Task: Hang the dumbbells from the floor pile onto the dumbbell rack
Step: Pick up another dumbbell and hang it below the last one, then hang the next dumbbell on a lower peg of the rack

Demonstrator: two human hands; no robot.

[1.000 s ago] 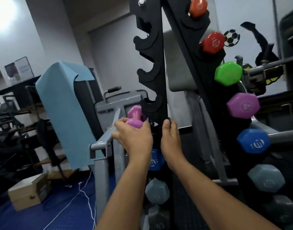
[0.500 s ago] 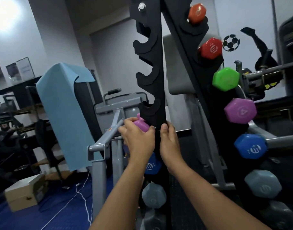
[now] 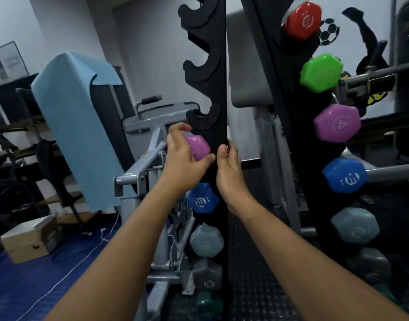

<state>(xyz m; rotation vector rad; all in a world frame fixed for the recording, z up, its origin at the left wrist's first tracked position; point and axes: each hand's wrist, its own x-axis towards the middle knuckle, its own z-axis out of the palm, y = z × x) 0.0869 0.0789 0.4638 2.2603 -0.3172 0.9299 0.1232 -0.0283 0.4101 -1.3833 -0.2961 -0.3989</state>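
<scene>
Head view: left hand [image 3: 182,162] curled around purple dumbbell [image 3: 197,147], right hand [image 3: 229,169] gripping rack upright [image 3: 218,89].

A single head-worn wide-angle camera looks forward and slightly down along both forearms, close to the tall black notched dumbbell rack [image 3: 216,72] that fills the middle of the view. Blue floor matting [image 3: 25,290] shows at lower left, pale wall [image 3: 152,54] behind.
</scene>
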